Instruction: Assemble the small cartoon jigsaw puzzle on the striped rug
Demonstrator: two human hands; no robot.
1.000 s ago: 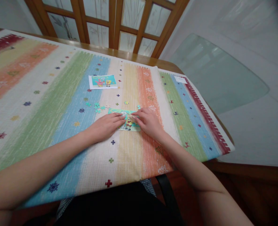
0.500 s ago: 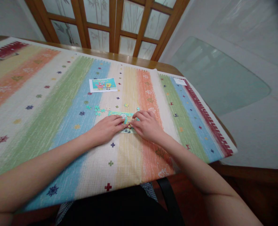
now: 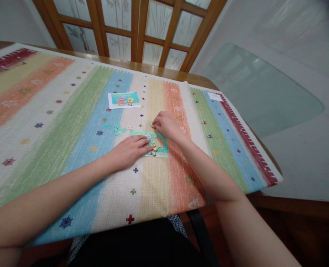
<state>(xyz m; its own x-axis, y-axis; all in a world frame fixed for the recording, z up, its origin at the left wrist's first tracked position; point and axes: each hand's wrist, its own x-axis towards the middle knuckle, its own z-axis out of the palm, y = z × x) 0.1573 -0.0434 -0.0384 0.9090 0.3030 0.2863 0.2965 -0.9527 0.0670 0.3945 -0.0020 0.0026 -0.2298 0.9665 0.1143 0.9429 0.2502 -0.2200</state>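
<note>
A partly filled jigsaw puzzle with a teal cartoon picture lies flat on the striped tablecloth. Bare gaps show in its right and middle part. Resting on its left side, my left hand has its fingers stretched out and covers that part. Just beyond the puzzle's far edge, my right hand pinches a small yellow-green puzzle piece at its fingertips. Several loose teal puzzle pieces are spread to the left of the puzzle, beyond my left hand.
A printed picture card of the cartoon lies farther back on the tablecloth. At the far right is a small white paper. Wooden doors with glass panes stand behind the table.
My right hand has left the puzzle and moved away from me to the yellow-green piece, uncovering the puzzle's right side. My left hand stays on the puzzle.
</note>
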